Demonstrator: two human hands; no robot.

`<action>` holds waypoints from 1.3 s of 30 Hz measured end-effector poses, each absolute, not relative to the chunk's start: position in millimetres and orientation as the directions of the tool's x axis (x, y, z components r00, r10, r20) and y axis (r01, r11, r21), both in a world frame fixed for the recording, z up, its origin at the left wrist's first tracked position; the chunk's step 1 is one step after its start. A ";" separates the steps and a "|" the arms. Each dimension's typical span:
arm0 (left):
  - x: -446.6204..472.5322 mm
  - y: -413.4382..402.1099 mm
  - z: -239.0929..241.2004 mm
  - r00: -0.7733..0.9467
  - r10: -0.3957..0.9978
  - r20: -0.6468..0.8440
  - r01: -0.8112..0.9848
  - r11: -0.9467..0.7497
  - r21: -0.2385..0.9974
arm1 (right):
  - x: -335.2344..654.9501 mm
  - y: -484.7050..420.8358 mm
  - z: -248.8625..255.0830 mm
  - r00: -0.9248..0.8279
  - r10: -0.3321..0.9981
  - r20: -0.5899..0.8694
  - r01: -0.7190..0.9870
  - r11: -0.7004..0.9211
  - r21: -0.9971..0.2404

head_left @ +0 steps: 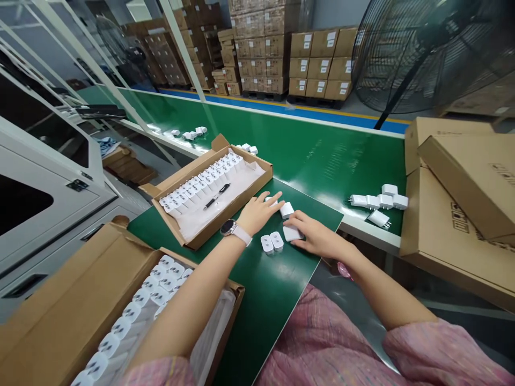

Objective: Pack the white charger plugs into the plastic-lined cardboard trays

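Observation:
My right hand (pixel 313 234) has its thumb and fingers closed around a white charger (pixel 292 231) at the edge of the green table. To its left is my left hand (pixel 259 213), palm down with fingers spread, partly covering another white charger (pixel 272 202). Between the two hands lies one more charger (pixel 286 209). Two chargers (pixel 271 243) stand side by side just in front, their prong ends up. Beyond my left hand is an open carton (pixel 225 214) with rows of chargers and a black pen (pixel 216 196) on its white lining.
A second open carton (pixel 237 300) of chargers sits under my left forearm. Across the table runs a green conveyor (pixel 322 161) with loose chargers (pixel 378 202) at right. Flat cartons (pixel 454 214) are stacked at far right, near a large fan (pixel 418 48).

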State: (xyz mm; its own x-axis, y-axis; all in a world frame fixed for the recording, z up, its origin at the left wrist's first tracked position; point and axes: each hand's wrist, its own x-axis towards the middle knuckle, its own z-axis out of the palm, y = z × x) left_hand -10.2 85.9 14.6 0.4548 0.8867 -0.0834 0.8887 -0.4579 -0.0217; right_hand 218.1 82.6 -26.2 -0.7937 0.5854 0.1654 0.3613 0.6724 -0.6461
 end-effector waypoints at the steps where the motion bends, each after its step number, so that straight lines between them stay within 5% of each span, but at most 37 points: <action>1: -6.4 91.8 11.9 0.458 0.884 -0.095 0.888 -0.461 -0.010 | 213.2 80.7 -25.6 -0.805 0.572 0.157 0.356 0.678 -0.643; 5: -12.1 89.1 8.0 0.376 0.919 -0.118 0.927 -0.375 0.030 | 202.3 90.8 -27.7 -0.817 0.557 0.148 0.348 0.681 -0.644; 9: -41.0 62.9 14.0 0.254 0.955 -0.154 0.964 -0.237 0.124 | 191.2 115.7 -28.5 -0.514 0.845 0.147 0.644 0.493 -0.585; 13: -59.8 28.9 16.9 0.197 0.944 -0.266 0.949 -0.115 0.295 | 179.7 137.2 -30.5 -0.484 0.875 0.018 0.770 0.436 -0.466; 18: -48.3 -5.3 16.6 0.174 0.937 -0.303 0.921 -0.046 0.386 | 210.8 138.3 -29.8 -0.638 0.769 0.042 0.584 0.518 -0.625; 22: -16.3 -10.9 18.6 0.115 0.963 -0.244 0.963 -0.048 0.267 | 232.2 117.5 -35.0 -0.766 0.642 -0.030 0.308 0.326 -0.894; 26: 14.5 -5.3 10.4 0.094 0.984 -0.153 0.986 -0.071 0.152 | 217.9 96.5 -45.4 -0.818 0.575 -0.021 0.164 0.197 -0.967; 33: -8.9 12.9 12.3 0.061 0.979 -0.195 0.810 0.065 0.583 | 210.2 89.3 -58.8 -0.780 0.625 -0.006 0.133 0.157 -0.978; 39: -58.2 -6.0 47.3 0.036 0.965 -0.260 0.377 0.228 0.898 | 215.2 85.5 -58.8 -0.769 0.639 -0.013 0.172 0.187 -0.967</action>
